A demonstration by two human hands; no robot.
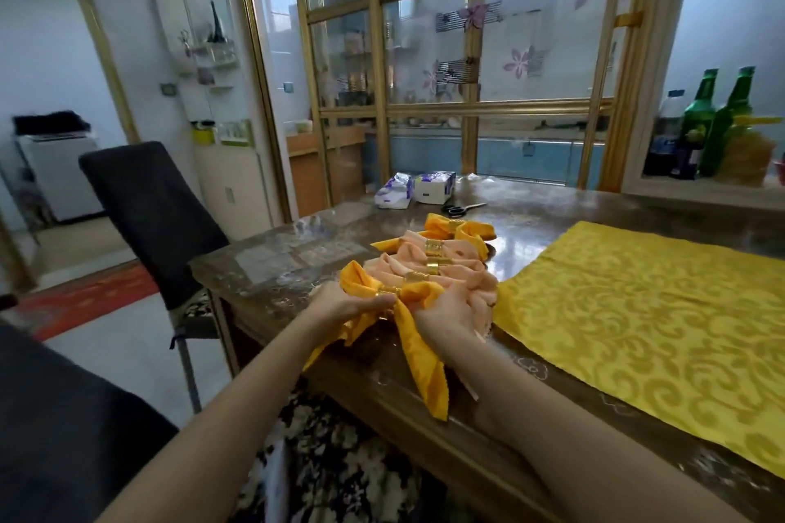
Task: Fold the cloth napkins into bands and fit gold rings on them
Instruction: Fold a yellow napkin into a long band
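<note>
Napkin number five, the orange one (408, 310), was sitting at centre frame with a gold ring (388, 290) already around its middle, ends fanned out and one long tail drooping over the desk's near edge (424, 429). Left hand (348, 304) had its fingers pinched narrow on the cloth right at the ring; right hand (452, 310) was closed on the other wing of it. Just behind, running toward upper centre, a row of finished ones: peach napkins (446, 268) and another orange one (461, 230), each with its ring.

What I'd worry about: that hanging tail could drag the whole thing off the edge if both hands let go early, and a hard tug on either wing could slide the ring off-centre or knock the neighbours, which sat touching it.

Room-wise, the big yellow patterned cloth (637, 310) filled the right side of the desk, so free space was mostly to the left, near the dark chair (148, 217). Scissors (463, 208) and tissue packs (418, 188) were well apart at the far end.
</note>
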